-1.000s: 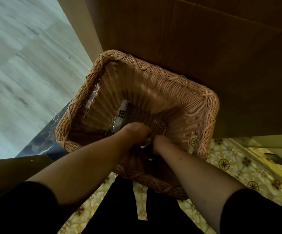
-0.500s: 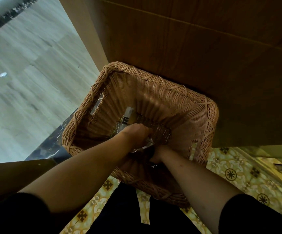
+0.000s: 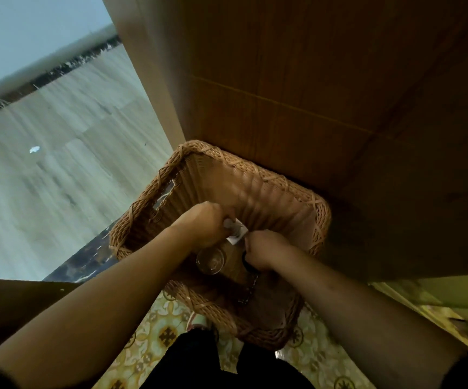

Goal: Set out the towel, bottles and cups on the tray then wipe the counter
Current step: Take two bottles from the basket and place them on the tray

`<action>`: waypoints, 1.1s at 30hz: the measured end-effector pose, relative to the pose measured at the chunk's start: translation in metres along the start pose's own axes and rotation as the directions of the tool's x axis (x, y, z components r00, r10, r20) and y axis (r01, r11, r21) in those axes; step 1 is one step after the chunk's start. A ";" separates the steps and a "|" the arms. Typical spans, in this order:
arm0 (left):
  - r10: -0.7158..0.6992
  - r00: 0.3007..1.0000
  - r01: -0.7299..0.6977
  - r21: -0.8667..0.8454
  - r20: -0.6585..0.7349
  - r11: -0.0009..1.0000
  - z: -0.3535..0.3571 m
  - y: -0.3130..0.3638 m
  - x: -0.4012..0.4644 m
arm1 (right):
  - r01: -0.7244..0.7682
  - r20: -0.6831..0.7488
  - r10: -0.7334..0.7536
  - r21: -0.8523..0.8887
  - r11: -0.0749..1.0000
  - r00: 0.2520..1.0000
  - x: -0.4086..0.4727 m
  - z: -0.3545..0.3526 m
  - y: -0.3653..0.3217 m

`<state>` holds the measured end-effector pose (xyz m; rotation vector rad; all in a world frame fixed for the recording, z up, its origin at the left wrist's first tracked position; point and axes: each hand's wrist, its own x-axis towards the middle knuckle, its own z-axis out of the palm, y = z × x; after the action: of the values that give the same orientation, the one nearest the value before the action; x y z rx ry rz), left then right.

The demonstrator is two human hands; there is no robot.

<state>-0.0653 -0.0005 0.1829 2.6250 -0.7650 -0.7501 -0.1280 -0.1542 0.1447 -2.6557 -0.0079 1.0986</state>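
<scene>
A clear bottle (image 3: 213,258) hangs over the middle of the wicker basket (image 3: 258,178), its round base turned toward the camera and its white-labelled upper end (image 3: 237,234) pinched in the curled fingers of the left hand (image 3: 206,224). The right hand (image 3: 265,249), just beside it over the basket, is closed round a dark object (image 3: 247,263) (too dim to identify). The basket's far rim sits against a brown wooden cabinet (image 3: 325,94); its near edge overhangs yellow patterned floor tiles (image 3: 154,335). Left of the basket runs a dark marble strip (image 3: 84,261), then pale wood-grain flooring (image 3: 58,178).
</scene>
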 end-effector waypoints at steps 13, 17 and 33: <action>-0.191 0.793 0.190 -0.062 -0.578 0.980 -0.110 0.012 -0.170 | 0.326 -0.456 -0.399 -0.233 0.916 0.795 -0.099 -0.139 -0.085; -0.287 0.674 0.259 -0.146 -0.680 0.955 -0.129 0.000 -0.251 | 0.455 -0.499 -0.542 -0.296 0.840 0.676 -0.135 -0.156 -0.152; -0.731 0.212 0.573 -0.523 -0.649 0.631 -0.010 -0.087 -0.670 | 0.800 -0.149 -0.911 -0.438 0.410 0.385 -0.270 0.058 -0.482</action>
<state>-0.5073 0.4513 0.4207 2.5839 0.7575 0.3797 -0.3143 0.2956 0.4114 -2.3810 -1.4539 0.1978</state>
